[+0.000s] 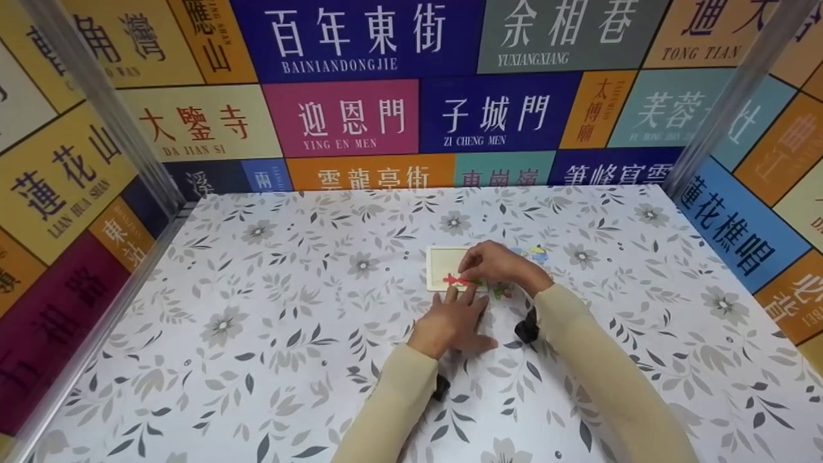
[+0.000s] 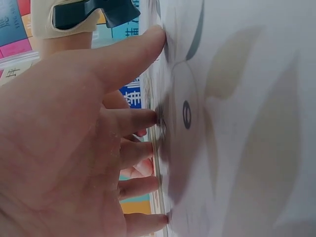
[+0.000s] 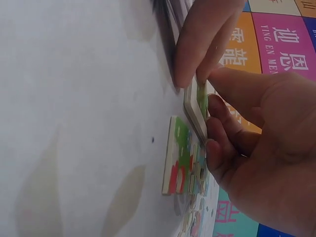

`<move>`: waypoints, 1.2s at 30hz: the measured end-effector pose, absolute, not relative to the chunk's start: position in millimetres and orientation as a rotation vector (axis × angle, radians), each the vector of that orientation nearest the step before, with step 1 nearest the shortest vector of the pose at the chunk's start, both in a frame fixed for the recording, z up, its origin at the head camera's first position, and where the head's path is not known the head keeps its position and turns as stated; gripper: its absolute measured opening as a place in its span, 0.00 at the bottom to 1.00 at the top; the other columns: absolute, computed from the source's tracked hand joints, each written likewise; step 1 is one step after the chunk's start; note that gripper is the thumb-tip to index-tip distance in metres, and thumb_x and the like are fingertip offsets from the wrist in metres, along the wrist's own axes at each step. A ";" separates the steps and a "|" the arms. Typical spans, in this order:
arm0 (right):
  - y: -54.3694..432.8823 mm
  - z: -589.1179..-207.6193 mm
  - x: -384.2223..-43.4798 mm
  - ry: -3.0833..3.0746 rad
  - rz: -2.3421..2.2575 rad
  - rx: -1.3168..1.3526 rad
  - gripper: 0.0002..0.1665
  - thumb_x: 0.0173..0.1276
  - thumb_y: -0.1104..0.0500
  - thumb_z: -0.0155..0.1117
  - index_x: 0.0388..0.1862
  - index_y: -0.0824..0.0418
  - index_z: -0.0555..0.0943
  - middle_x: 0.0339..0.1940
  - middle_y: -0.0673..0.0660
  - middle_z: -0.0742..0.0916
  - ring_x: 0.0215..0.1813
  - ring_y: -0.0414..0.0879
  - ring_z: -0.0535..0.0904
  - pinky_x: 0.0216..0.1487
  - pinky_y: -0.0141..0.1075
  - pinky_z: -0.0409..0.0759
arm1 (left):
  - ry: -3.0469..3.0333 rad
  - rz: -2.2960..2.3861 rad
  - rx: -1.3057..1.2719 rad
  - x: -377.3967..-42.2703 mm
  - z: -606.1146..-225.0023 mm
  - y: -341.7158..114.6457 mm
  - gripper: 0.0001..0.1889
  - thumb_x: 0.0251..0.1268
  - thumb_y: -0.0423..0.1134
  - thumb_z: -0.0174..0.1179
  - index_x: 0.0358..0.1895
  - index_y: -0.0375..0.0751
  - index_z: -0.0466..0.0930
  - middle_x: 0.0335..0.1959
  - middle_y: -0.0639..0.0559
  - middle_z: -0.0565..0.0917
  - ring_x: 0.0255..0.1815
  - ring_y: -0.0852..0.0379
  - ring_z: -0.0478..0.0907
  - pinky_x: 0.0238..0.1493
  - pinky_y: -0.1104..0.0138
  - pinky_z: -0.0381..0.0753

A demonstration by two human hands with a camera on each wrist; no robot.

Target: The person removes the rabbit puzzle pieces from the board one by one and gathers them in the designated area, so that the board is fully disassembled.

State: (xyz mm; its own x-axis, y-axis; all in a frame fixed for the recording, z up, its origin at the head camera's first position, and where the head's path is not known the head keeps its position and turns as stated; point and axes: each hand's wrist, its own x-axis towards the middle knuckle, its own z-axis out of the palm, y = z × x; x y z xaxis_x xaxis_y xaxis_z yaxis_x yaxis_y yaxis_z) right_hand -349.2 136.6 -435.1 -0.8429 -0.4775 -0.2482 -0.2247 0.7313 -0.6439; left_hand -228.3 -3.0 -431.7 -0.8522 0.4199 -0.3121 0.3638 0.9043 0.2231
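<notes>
A cream puzzle board (image 1: 436,262) with a raised rim lies flat on the patterned table. Inside its front part sits a red and green puzzle piece (image 1: 454,280). My left hand (image 1: 453,321) is spread on the near side, its fingertips against the board's front edge; the left wrist view shows those fingers nearly straight. Over the board's right side, my right hand (image 1: 500,263) has curled fingers and pinches at the puzzle piece, which its fingers partly cover. In the right wrist view, the right thumb and fingers meet at the board's corner.
Loose picture puzzle pieces (image 3: 178,155) lie just right of the board, partly under my right hand and forearm. Farther back are more colourful pieces (image 1: 535,253). Panels with street names (image 1: 347,116) wall in the table at the back and sides.
</notes>
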 end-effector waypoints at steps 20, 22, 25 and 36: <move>136.0 -430.1 -341.5 2.536 -0.992 -0.623 0.07 0.65 0.62 0.72 0.39 0.63 0.84 0.39 0.60 0.89 0.38 0.43 0.82 0.43 0.33 0.77 | 2.682 0.218 0.503 -230.2 -429.8 0.9 0.44 0.64 0.68 0.57 0.80 0.55 0.55 0.84 0.51 0.48 0.85 0.47 0.39 0.82 0.46 0.48; 135.7 -429.1 -341.1 2.539 -0.998 -0.625 0.05 0.65 0.62 0.71 0.37 0.62 0.84 0.38 0.58 0.89 0.37 0.42 0.80 0.42 0.33 0.76 | 2.690 0.209 0.509 -230.0 -429.9 0.9 0.45 0.64 0.68 0.57 0.80 0.55 0.55 0.84 0.51 0.49 0.85 0.47 0.40 0.82 0.46 0.49; 137.2 -429.0 -339.0 2.544 -1.023 -0.621 0.05 0.66 0.61 0.71 0.38 0.62 0.85 0.38 0.57 0.88 0.36 0.42 0.77 0.41 0.33 0.75 | 2.701 0.204 0.519 -229.9 -430.1 0.7 0.45 0.64 0.67 0.58 0.80 0.54 0.55 0.84 0.50 0.50 0.85 0.47 0.40 0.81 0.45 0.50; 174.8 -428.1 -326.5 2.623 -1.199 -0.565 0.08 0.69 0.62 0.67 0.43 0.66 0.84 0.43 0.63 0.89 0.38 0.38 0.82 0.40 0.29 0.78 | 2.732 0.205 0.548 -229.4 -430.9 1.0 0.43 0.63 0.65 0.61 0.78 0.53 0.60 0.83 0.52 0.54 0.80 0.49 0.53 0.80 0.47 0.56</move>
State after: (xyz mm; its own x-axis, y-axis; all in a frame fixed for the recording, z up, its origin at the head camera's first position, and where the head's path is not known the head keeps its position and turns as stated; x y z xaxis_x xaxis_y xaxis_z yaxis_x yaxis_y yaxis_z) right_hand -326.5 174.8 -428.1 -0.9063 -0.4220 -0.0244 -0.2576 0.5972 -0.7596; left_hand -229.4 1.0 -430.9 -0.8657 0.3970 -0.3049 0.3471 0.9150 0.2058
